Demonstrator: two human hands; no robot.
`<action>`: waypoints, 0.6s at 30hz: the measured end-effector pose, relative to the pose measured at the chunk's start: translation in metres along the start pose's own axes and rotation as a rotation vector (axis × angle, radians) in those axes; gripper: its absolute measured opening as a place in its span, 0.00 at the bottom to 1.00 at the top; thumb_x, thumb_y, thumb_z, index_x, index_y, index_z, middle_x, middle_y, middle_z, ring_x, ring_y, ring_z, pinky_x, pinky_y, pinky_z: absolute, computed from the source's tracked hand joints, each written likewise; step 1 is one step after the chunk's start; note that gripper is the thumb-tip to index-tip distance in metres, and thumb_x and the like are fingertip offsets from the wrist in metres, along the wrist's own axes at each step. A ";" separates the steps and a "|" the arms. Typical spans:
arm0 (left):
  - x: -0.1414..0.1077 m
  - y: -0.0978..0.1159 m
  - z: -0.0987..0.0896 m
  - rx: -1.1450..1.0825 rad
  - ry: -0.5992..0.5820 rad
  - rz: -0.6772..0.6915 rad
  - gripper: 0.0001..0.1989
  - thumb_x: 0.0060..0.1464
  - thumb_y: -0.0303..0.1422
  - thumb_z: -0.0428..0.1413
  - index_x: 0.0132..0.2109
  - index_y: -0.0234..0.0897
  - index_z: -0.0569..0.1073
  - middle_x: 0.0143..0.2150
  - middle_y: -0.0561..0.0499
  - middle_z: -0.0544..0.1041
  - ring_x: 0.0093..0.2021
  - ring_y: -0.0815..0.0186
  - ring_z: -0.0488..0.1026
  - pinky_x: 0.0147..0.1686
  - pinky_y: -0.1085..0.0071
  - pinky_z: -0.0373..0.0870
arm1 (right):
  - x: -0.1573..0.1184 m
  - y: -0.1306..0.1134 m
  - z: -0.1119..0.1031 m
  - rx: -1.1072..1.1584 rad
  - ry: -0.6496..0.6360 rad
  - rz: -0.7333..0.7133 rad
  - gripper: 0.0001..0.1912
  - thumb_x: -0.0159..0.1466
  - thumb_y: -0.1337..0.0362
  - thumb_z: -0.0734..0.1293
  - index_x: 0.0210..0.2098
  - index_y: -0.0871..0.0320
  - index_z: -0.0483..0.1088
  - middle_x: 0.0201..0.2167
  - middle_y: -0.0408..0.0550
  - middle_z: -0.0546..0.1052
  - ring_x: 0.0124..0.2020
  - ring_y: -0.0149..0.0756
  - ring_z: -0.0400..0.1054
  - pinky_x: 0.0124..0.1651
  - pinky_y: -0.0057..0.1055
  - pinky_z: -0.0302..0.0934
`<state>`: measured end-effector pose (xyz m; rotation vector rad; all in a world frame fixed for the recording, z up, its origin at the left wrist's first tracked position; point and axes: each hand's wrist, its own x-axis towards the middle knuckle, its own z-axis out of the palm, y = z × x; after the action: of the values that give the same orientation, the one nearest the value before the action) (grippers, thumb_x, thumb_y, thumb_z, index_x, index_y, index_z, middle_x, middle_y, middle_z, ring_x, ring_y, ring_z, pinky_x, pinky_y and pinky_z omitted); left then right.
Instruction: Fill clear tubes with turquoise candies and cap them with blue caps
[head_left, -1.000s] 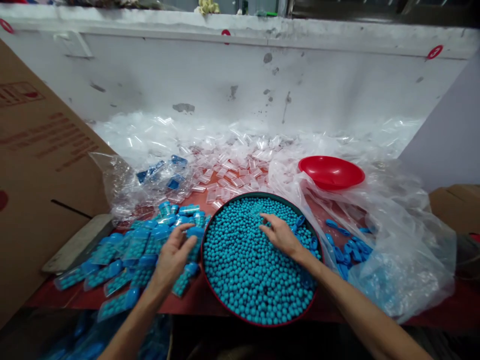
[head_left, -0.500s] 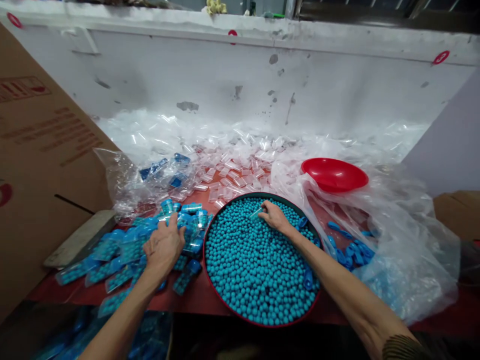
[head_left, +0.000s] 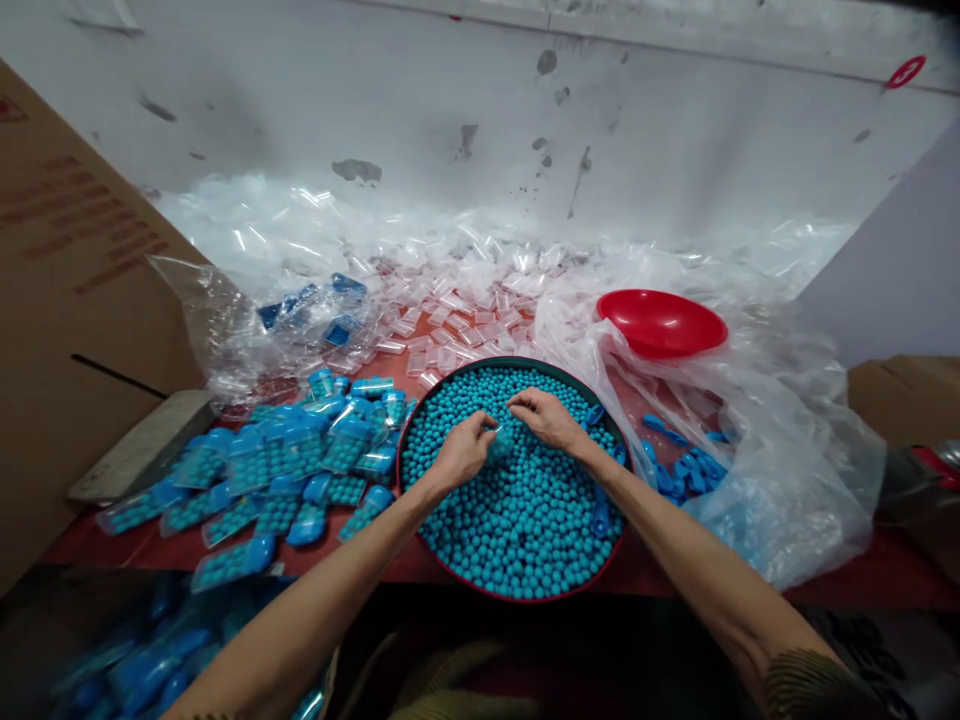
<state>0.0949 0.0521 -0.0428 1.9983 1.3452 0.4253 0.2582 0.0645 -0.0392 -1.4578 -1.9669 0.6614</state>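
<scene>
While pinching a clear container [head_left: 497, 441] with the left hand [head_left: 463, 453] over turquoise beads [head_left: 517, 540] at lower centre, curls the right hand [head_left: 553, 420] nearby, with any grip there impossible to tell.

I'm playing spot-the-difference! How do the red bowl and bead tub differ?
The red bowl shows its shiny inside; the bead tub is filled with blue beads. The bowl looks smaller, the tub wider. The bowl sits farther back, the tub closer to you. Both are open.

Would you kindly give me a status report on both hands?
Left hand pinching clear container over blue beads. Right hand close by, grip unclear. Plastic bag beside basin, right side.
</scene>
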 end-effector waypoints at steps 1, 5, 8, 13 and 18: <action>-0.003 -0.002 0.001 0.008 -0.020 -0.001 0.11 0.51 0.31 0.44 0.41 0.35 0.66 0.28 0.51 0.72 0.29 0.66 0.68 0.30 0.72 0.63 | 0.001 0.005 0.000 -0.013 0.029 0.020 0.09 0.59 0.65 0.59 0.35 0.59 0.69 0.35 0.47 0.71 0.39 0.32 0.63 0.45 0.29 0.54; -0.016 0.000 0.007 0.031 -0.084 -0.004 0.10 0.44 0.30 0.53 0.38 0.36 0.67 0.33 0.49 0.72 0.36 0.62 0.68 0.38 0.70 0.61 | -0.001 0.019 0.013 -0.038 0.081 0.100 0.11 0.52 0.62 0.66 0.35 0.59 0.69 0.38 0.51 0.70 0.44 0.39 0.60 0.49 0.35 0.49; -0.014 0.005 0.013 0.018 -0.090 -0.044 0.07 0.44 0.30 0.53 0.35 0.36 0.66 0.34 0.47 0.72 0.39 0.60 0.68 0.40 0.67 0.60 | -0.003 0.021 0.028 -0.012 0.118 0.182 0.10 0.52 0.59 0.65 0.30 0.58 0.69 0.34 0.50 0.71 0.41 0.39 0.61 0.46 0.34 0.52; 0.006 0.008 0.020 -0.136 -0.151 -0.113 0.05 0.43 0.32 0.52 0.28 0.35 0.64 0.24 0.53 0.67 0.28 0.66 0.67 0.30 0.72 0.63 | 0.007 0.017 0.038 0.124 0.219 0.323 0.21 0.60 0.55 0.51 0.25 0.61 0.67 0.21 0.45 0.71 0.25 0.32 0.64 0.30 0.27 0.56; 0.011 0.014 0.027 -0.366 -0.173 -0.176 0.08 0.45 0.35 0.49 0.29 0.34 0.63 0.19 0.57 0.61 0.18 0.73 0.58 0.16 0.78 0.56 | -0.004 -0.004 0.035 0.193 0.335 0.312 0.19 0.59 0.53 0.52 0.26 0.60 0.66 0.21 0.41 0.68 0.23 0.29 0.61 0.29 0.25 0.55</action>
<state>0.1248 0.0493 -0.0533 1.5666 1.2229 0.3766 0.2314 0.0575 -0.0611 -1.6466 -1.3990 0.6676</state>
